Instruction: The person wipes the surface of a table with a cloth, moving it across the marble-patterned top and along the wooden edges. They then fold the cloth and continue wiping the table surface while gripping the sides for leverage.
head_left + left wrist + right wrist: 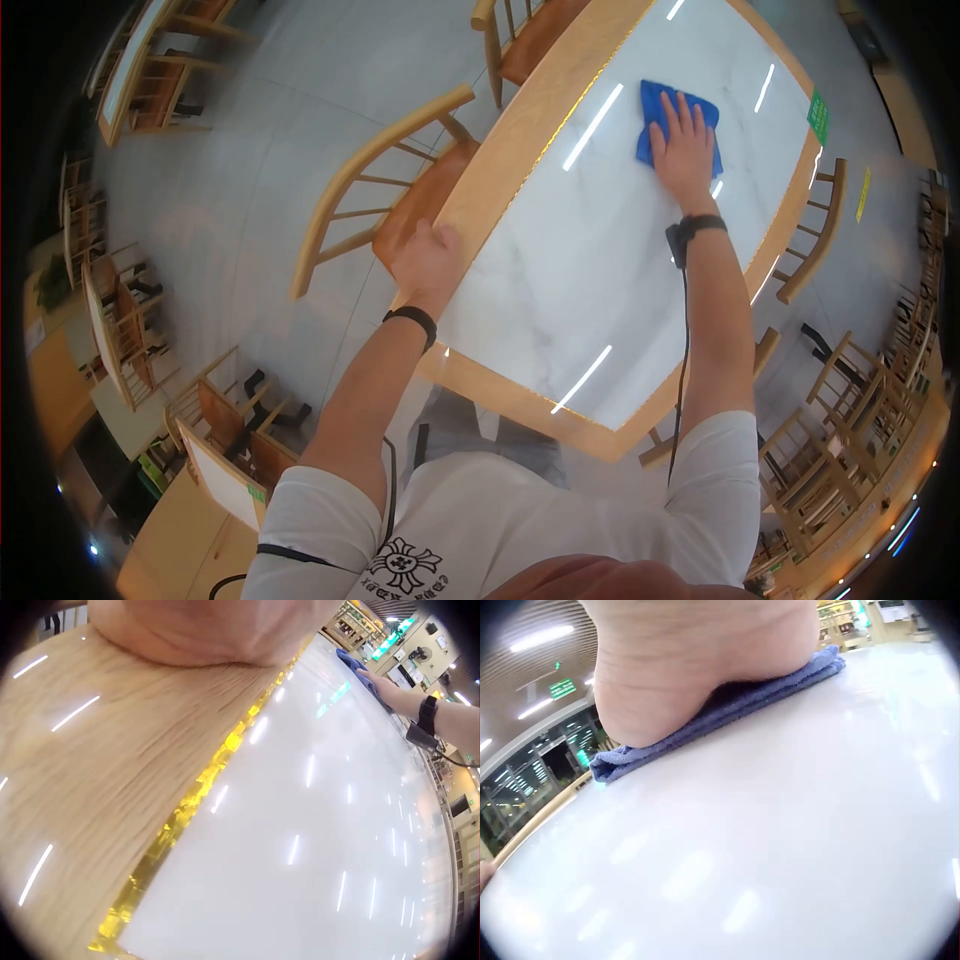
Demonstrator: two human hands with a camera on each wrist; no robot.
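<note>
Got blue cloth (651, 104) toward the far end of the tabletop (540, 250). See right hand (686, 157) nearly flat on top, fingers straight and slightly apart, pressing, not gripping. See left hand (430, 262) on tabletop's left edge; can't tell finger curl. Could bunch or lose cloth under uneven pressure, with no pinch on it. Could also snag on gold trim (231, 741) along tabletop's left side if swept there.

Wooden chairs (422, 203) on a grey floor (250, 210), a yellow strip (864, 195), a green sign (562, 689) overhead.
</note>
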